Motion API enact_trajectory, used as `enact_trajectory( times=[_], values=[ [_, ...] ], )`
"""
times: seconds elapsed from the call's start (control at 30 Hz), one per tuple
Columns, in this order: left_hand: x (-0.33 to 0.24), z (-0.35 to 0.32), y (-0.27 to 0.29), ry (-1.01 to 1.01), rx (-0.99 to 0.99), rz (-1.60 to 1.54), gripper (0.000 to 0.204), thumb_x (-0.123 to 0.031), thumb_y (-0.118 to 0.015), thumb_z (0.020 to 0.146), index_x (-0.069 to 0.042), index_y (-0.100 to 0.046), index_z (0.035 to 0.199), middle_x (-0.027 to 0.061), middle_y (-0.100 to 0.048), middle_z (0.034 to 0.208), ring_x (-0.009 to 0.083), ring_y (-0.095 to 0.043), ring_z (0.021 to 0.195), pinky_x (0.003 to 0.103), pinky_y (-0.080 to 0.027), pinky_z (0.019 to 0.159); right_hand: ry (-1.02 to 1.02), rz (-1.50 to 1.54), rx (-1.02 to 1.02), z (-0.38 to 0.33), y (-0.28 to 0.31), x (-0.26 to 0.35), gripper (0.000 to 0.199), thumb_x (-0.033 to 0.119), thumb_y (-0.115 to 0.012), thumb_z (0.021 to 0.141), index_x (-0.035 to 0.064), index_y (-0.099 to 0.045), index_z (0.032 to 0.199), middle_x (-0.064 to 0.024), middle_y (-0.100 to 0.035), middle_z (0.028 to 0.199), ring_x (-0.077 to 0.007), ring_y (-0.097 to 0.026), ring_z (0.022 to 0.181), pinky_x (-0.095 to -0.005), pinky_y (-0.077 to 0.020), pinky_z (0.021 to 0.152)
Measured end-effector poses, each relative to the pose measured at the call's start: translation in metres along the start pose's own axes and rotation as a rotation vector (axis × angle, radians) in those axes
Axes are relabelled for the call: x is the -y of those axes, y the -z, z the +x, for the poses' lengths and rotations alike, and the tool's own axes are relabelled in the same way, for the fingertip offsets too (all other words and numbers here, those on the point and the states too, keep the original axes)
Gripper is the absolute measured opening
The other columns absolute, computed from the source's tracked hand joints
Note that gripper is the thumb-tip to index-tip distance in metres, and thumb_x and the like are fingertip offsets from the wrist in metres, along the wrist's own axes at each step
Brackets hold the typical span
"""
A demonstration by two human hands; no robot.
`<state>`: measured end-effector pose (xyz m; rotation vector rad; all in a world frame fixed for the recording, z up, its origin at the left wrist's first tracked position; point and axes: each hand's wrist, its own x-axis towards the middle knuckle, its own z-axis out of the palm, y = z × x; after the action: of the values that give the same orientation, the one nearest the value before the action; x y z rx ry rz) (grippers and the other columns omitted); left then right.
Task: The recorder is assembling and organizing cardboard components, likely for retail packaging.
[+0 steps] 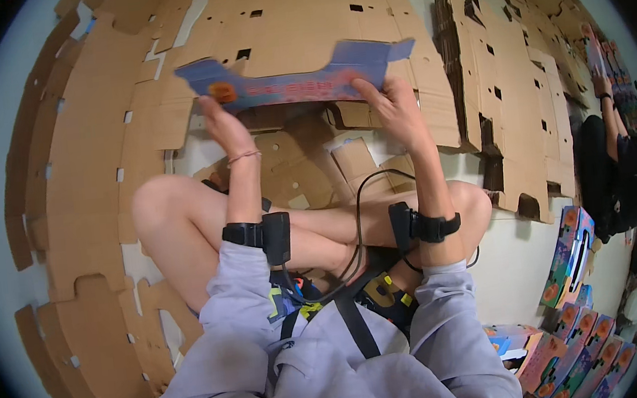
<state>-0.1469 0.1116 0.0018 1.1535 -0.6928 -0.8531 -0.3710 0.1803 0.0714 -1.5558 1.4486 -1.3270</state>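
A blue and pink printed cardboard panel (296,86) is raised in front of me, its upper edge cut in a wide notch with a flap at each end. My left hand (228,133) grips its lower left corner, fingers mostly hidden behind it. At the lower right, my right hand (396,109) pinches the panel, thumb on the printed face and the other fingers out of sight behind. Brown flat cardboard sheets (301,16) lie beyond it, and more brown cardboard (284,164) lies between the panel and my crossed legs.
Stacked brown sheets (79,184) spread along my left, with another upright-edged stack (507,89) on the right. Folded printed boxes (586,350) stand in a row at the lower right, near a single printed box (568,255). Another person (618,162) sits at far right. A black cable (359,218) hangs between my forearms.
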Motion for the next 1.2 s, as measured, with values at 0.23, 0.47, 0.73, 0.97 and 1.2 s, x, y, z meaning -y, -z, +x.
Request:
enact_trajectory(
  times=[0.23,0.47,0.73,0.97,1.2],
  values=[
    [0.008,0.0,-0.004,0.05,-0.03,-0.133,0.049,-0.041,-0.045,0.092,0.005,-0.059,0.1,0.0068,-0.059,0.093,0.0133,-0.051,0.084,0.027,-0.041,0.078,-0.137,0.044,-0.159,0.004,-0.001,-0.028,0.04,0.033,-0.053,0.088,-0.0045,-0.059,0.075,-0.0004,-0.054,0.06,-0.0104,-0.043,0.054,-0.0302,-0.0372,0.05],
    [0.072,-0.029,-0.021,-0.015,0.327,0.158,0.041,-0.037,-0.061,0.084,0.004,-0.062,0.087,-0.0005,-0.06,0.075,0.0063,-0.05,0.069,0.025,-0.043,0.063,-0.54,0.373,-0.321,0.006,0.01,-0.139,0.04,0.035,-0.053,0.088,-0.0035,-0.06,0.099,-0.0053,-0.061,0.09,-0.0126,-0.056,0.081,-0.0267,-0.0422,0.073],
    [0.068,-0.014,-0.015,0.099,0.453,0.287,0.048,-0.045,-0.06,0.083,0.003,-0.066,0.084,-0.0015,-0.059,0.072,0.006,-0.05,0.066,0.026,-0.041,0.058,-0.554,0.246,-0.305,0.007,0.007,-0.139,0.042,0.035,-0.053,0.087,-0.004,-0.061,0.1,-0.0066,-0.061,0.092,-0.0138,-0.055,0.083,-0.029,-0.0431,0.074],
    [0.077,0.014,-0.027,0.2,0.572,0.587,0.052,-0.051,-0.063,0.076,0.0,-0.067,0.087,0.0025,-0.063,0.075,0.0086,-0.055,0.07,0.027,-0.043,0.062,-0.641,-0.109,-0.325,0.02,0.016,-0.172,0.056,0.045,-0.051,0.084,-0.0094,-0.061,0.095,-0.0228,-0.063,0.093,-0.0309,-0.061,0.088,-0.0363,-0.044,0.077],
    [0.08,0.01,-0.043,-0.295,0.38,1.16,0.054,-0.047,-0.061,0.075,-0.008,-0.055,0.112,0.0139,-0.06,0.094,0.0316,-0.056,0.089,0.043,-0.042,0.077,-0.566,-0.676,-0.386,0.03,-0.008,-0.127,0.045,0.04,-0.047,0.085,-0.0011,-0.062,0.095,-0.0251,-0.061,0.09,-0.041,-0.058,0.086,-0.0458,-0.0453,0.071]
  ],
)
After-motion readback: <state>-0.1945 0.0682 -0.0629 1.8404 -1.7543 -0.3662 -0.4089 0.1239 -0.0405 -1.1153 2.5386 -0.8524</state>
